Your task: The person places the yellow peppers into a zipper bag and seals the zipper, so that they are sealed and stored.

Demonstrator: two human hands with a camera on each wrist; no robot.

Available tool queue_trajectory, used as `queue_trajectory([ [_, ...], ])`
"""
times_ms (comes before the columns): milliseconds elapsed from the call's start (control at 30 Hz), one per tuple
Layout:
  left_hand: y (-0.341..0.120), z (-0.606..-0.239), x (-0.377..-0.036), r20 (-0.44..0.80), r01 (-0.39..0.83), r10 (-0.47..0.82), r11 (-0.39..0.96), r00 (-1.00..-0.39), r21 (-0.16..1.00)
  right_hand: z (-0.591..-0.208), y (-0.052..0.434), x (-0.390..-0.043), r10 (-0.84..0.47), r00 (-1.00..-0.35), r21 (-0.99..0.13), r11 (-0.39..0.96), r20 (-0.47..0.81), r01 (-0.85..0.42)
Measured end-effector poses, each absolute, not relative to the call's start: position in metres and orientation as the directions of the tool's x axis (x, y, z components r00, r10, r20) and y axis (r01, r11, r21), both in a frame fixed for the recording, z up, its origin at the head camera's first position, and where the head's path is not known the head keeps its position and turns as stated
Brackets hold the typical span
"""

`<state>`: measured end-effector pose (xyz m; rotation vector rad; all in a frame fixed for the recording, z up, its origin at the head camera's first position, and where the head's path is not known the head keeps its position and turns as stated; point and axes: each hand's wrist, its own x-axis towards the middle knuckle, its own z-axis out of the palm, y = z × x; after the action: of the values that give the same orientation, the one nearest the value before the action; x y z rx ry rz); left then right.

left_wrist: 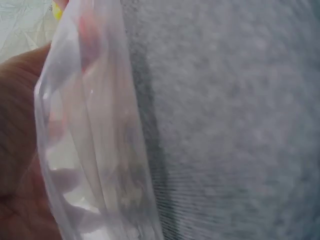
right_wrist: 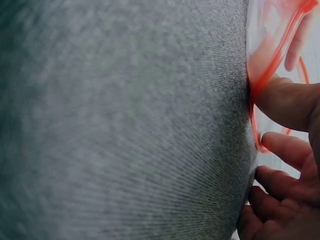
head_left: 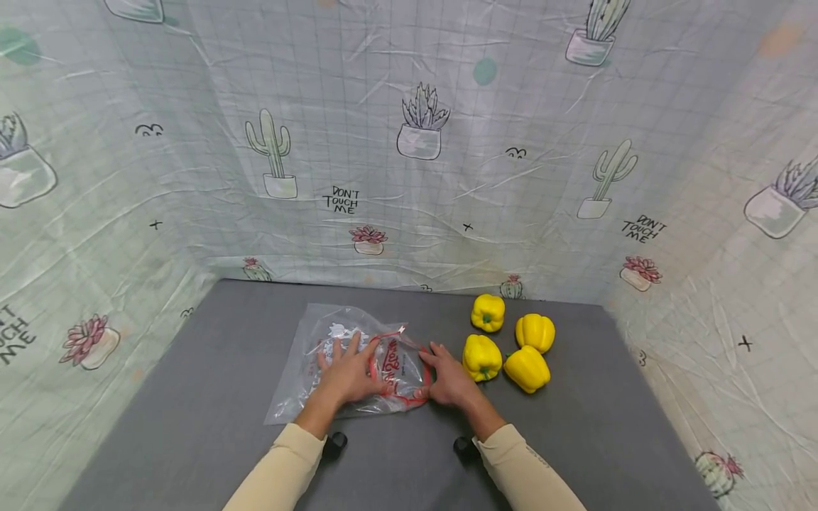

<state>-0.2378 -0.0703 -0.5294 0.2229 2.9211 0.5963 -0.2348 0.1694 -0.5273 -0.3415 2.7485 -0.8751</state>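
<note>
A clear plastic zip bag [head_left: 294,383] with red and white print lies on the grey table, its red-edged mouth spread into a loop on the right. My left hand [head_left: 348,376] rests over the bag with fingers spread, its thumb by the mouth's near edge. At the right side of the loop, my right hand [head_left: 450,380] touches the red rim [right_wrist: 272,72] with thumb and index finger apart. The left wrist view shows the folded bag edge [left_wrist: 95,125] beside the palm. Just right of my right hand sits a yellow bell pepper [head_left: 482,357].
More yellow bell peppers stand close by: one [head_left: 488,313] at the back, one [head_left: 535,333] at the right and one [head_left: 527,369] lying tilted in front. A patterned cloth [head_left: 383,177] hangs around the back and sides of the grey table [head_left: 192,411].
</note>
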Motion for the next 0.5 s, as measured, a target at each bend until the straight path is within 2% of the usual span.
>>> queue_trajectory([
  [200, -0.0757, -0.5326, -0.2352, -0.112, 0.087, 0.134, 0.933, -0.985, 0.348, -0.5291, 0.1683, -0.2343, -0.285, -0.948, -0.590, 0.793, -0.138, -0.152],
  [500, -0.0781, -0.5296, -0.2333, -0.139, 0.029, 0.091, 0.920, -0.986, 0.391, -0.5302, 0.1668, -0.2344, -0.268, -0.957, -0.580, 0.799, -0.110, -0.158],
])
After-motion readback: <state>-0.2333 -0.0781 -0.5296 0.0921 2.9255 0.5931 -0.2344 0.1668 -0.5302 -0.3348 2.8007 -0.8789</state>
